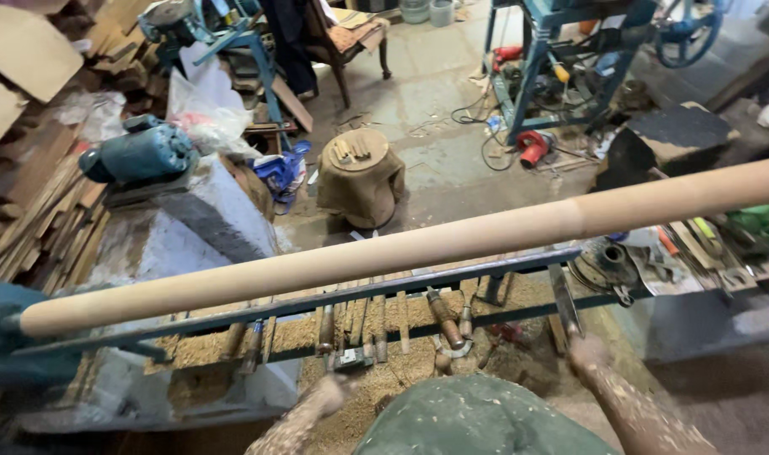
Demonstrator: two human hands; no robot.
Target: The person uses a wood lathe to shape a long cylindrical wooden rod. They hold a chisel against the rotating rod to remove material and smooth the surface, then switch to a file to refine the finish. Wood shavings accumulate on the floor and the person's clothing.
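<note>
Right hand (588, 352) grips a chisel (563, 299) (sawdust-strewn bed (401, 358) holds tools).

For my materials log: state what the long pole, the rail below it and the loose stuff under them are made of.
Long pole: seemingly bare turned wood, pale tan, smooth and matte, with no visible gloss.
Rail: likely painted steel, dark blue-grey, thin and straight-edged.
Loose bed: probably sawdust and shavings, tan and granular; flecks cling to the right hand and left hand.

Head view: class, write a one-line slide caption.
Long wooden pole on a lathe; right hand holds a chisel, left hand over sawdust.
</note>
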